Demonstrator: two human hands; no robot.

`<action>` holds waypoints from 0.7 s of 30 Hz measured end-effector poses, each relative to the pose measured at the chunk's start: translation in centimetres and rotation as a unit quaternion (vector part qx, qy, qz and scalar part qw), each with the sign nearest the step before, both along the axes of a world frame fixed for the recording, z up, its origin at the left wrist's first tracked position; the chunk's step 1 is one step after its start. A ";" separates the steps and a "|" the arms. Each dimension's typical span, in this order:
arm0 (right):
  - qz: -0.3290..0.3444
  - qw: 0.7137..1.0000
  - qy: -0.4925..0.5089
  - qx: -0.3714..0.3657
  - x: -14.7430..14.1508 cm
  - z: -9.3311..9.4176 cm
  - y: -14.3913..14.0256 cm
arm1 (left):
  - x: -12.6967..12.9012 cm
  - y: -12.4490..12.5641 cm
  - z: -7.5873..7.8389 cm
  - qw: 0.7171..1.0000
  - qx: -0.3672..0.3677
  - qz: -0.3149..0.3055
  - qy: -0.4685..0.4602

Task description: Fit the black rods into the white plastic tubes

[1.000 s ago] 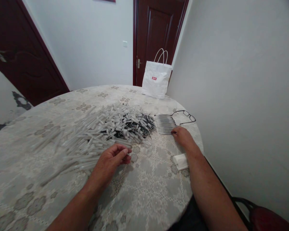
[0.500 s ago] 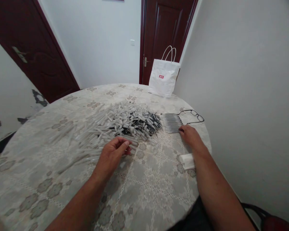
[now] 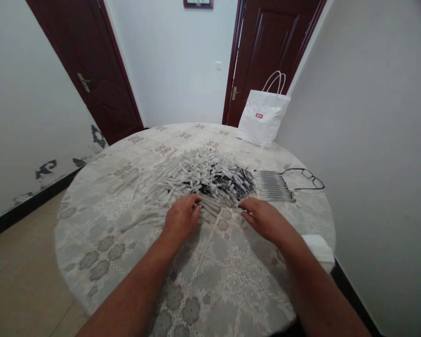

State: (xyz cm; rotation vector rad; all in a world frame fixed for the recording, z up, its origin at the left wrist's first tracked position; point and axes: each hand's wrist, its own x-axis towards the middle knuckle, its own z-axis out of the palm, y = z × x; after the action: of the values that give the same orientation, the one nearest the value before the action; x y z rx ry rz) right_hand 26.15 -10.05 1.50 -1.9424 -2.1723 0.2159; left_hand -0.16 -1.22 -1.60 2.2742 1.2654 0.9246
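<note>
A big heap of grey-white pen barrels and black pen parts [image 3: 192,180] lies in the middle of a round table [image 3: 126,234] with a flowered lace cloth. My left hand [image 3: 181,219] rests at the heap's near edge, fingers curled onto the pieces there; whether it grips one is hidden. My right hand [image 3: 263,219] hovers palm down just right of it, fingertips by the black parts, holding nothing. A neat row of finished pens [image 3: 274,186] lies to the right of the heap.
Black-framed glasses [image 3: 310,178] lie beside the pen row near the right wall. A white paper bag [image 3: 263,117] stands at the table's far edge. A folded white cloth [image 3: 319,248] sits by my right forearm. Two dark doors stand behind.
My right hand left the pen row and moved left to the heap's near edge. My left hand slid forward onto the heap. The view swung left and pulled back.
</note>
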 end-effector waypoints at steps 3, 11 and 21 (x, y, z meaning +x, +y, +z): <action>-0.006 0.999 -0.026 0.025 -2.2 -0.9 1.4 | 0.0 0.1 -0.6 0.998 0.029 -0.011 0.057; -0.129 0.984 -0.096 0.072 -4.1 -3.5 3.1 | 0.3 -0.5 -0.5 0.990 0.052 -0.024 0.131; -0.180 0.970 -0.067 0.152 -1.5 -5.0 2.9 | 0.7 -0.6 -0.8 0.978 0.065 -0.032 0.196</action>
State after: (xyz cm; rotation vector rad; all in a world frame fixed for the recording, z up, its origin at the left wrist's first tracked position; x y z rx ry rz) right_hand 24.68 -7.14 -3.47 -2.1643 -1.7500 -0.2984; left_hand 0.50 -1.80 -2.42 2.6785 1.3050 0.5667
